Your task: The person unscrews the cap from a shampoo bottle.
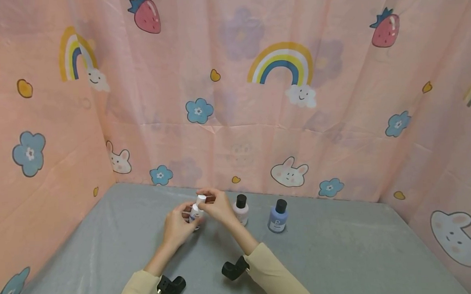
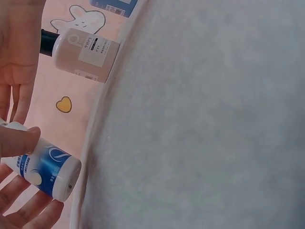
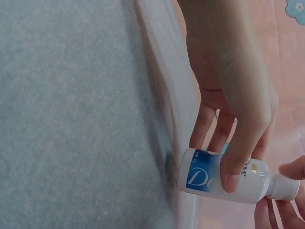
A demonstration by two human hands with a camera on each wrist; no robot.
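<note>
Upright at the table's back left, a small white bottle (image 3: 248, 183) with a blue label is held between my hands. My left hand (image 1: 176, 228) grips its body, the thumb across the front and the fingers around the far side. At the top, my right hand (image 1: 219, 207) pinches the white cap (image 3: 286, 187) between thumb and fingers. The cap sits at the bottle's neck; whether it is loose I cannot tell. Just right of my right hand stands a pale pink bottle (image 1: 240, 213) with a black cap, partly hidden by the hand in the head view.
Farther right stands a blue bottle (image 1: 277, 221) with a black cap. The grey covered table (image 1: 345, 252) meets a pink printed curtain (image 1: 235, 138) close behind the bottles, and the curtain also rises at both sides. Black wrist cameras (image 1: 172, 287) hang below both sleeves.
</note>
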